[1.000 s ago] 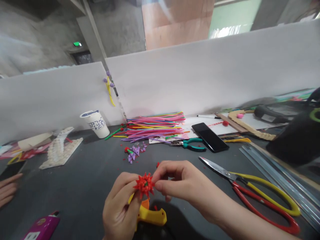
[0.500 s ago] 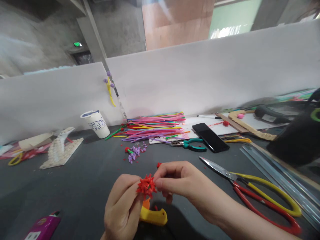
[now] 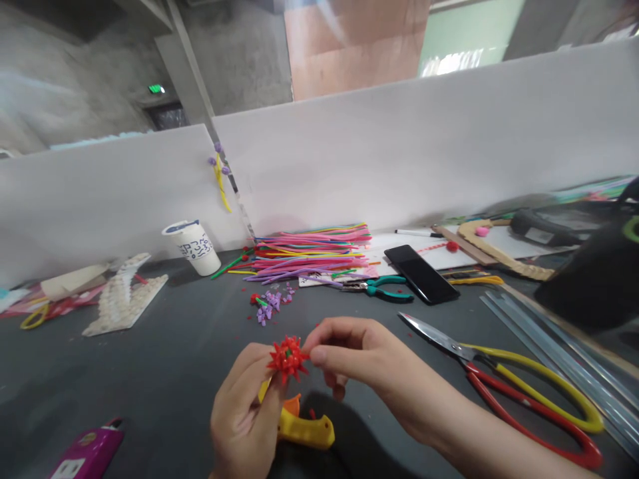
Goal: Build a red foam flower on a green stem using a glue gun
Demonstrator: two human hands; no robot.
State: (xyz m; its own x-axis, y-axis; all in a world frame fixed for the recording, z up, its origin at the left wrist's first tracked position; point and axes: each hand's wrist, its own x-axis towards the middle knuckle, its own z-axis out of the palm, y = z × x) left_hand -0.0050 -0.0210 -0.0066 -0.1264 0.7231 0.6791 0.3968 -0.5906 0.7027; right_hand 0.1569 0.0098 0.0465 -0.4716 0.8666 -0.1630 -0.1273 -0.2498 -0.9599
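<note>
My left hand point(image 3: 244, 412) is closed around the base of a small red flower point(image 3: 288, 359) with spiky petals and a green centre, which faces up toward me. Thumb and forefinger of my right hand point(image 3: 349, 356) are pinched together at the flower's right edge; what lies between those fingertips is too small to make out. Below the flower, a yellow glue gun point(image 3: 309, 429) with an orange trigger lies on the dark table, partly covered by my left hand.
Large scissors point(image 3: 499, 372) with red and yellow handles lie right of my right arm. Farther back are purple bits point(image 3: 269, 305), teal pliers point(image 3: 384, 287), a phone point(image 3: 419, 274), pipe cleaners point(image 3: 309, 253) and a white cup point(image 3: 197, 249). A purple box point(image 3: 90, 452) lies front left.
The red flower has moved slightly up and left and turned, so its green centre faces me more. My right fingertips have shifted a little left, staying beside it.
</note>
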